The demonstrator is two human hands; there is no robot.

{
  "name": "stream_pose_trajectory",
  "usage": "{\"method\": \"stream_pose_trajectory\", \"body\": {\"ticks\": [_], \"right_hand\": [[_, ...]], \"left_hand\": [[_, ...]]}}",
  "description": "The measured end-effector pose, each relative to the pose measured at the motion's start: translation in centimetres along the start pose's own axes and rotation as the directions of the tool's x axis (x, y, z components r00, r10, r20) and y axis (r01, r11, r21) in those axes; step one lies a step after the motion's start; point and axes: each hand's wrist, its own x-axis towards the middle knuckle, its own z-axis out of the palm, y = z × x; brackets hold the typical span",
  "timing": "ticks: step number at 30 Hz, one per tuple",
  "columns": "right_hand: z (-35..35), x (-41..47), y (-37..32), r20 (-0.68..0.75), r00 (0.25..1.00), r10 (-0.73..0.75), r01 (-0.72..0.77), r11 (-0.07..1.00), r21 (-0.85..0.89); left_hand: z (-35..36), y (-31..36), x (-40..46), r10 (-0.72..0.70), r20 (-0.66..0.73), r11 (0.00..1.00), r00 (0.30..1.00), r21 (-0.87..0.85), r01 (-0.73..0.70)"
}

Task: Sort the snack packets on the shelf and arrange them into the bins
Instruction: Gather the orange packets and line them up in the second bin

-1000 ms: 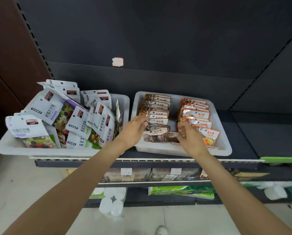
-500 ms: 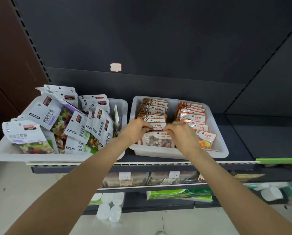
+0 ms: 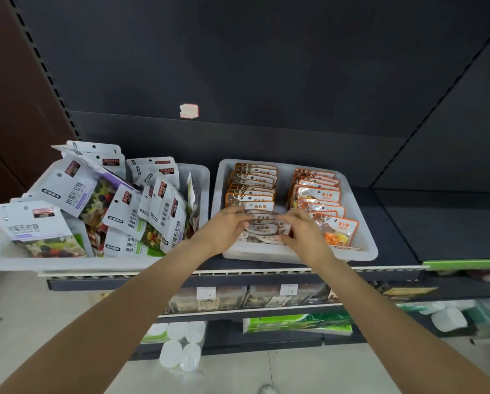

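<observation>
A glossy, flat brown-edged stone-candy packet (image 3: pixel 262 223) with a clear window sits between the two hands, at the front of the left row in the shallow, rounded-corner translucent white plastic bin on the right (image 3: pixel 363 245). The left hand (image 3: pixel 223 228) reaches in palm down, its fingers curled onto the packet's left edge and pinching it; the right hand (image 3: pixel 304 231) mirrors it, fingers bent over the packet's right edge and gripping. Motion blur smears the packet's print and the fingertips, so exactly where each finger lies cannot be told. Both bare forearms stretch up from the bottom corners and are cut off by the picture's edge.

Behind the fingers, more brown packets (image 3: pixel 252 184) stand overlapped like shingles. Just right of the right hand, a row of shiny orange-edged sugar packets (image 3: pixel 317 194) leans the same way.

Well left of the left hand, a second white plastic bin (image 3: pixel 67 263) holds a loose heap of matte white gummy pouches (image 3: pixel 73 183), tilted every way and overlapping, their lower parts hidden. Both bins rest on a dark metal shelf (image 3: pixel 394 237).
</observation>
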Motion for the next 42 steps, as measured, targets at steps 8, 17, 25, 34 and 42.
{"method": "stream_pose_trajectory", "body": {"ticks": [8, 17, 25, 34, 42], "right_hand": [[1.3, 1.1, -2.7, 0.269, 0.946, 0.181, -0.234, 0.956, 0.180], [0.6, 1.8, -0.2, 0.306, 0.928, 0.211, -0.312, 0.891, 0.331], [-1.4, 5.4, 0.1, 0.174, 0.949, 0.263, -0.312, 0.865, 0.393], [-0.5, 12.7, -0.6, 0.260, 0.931, 0.255, -0.362, 0.727, 0.584], [0.5, 14.0, -1.3, 0.305, 0.944, 0.125, -0.285, 0.772, 0.568]], "left_hand": [[1.1, 1.3, 0.4, -0.185, 0.003, 0.942, 0.983, -0.285, 0.179], [0.5, -0.4, 0.7, -0.141, -0.020, 0.990, 0.990, -0.032, 0.140], [-1.9, -0.5, 5.6, -0.245, -0.151, 0.969, 0.958, -0.016, 0.246], [-2.4, -3.4, 8.7, -0.330, -0.121, 0.937, 0.936, 0.082, 0.340], [-1.9, -3.6, 8.0, -0.307, -0.277, 0.903, 0.911, 0.217, 0.371]]}}
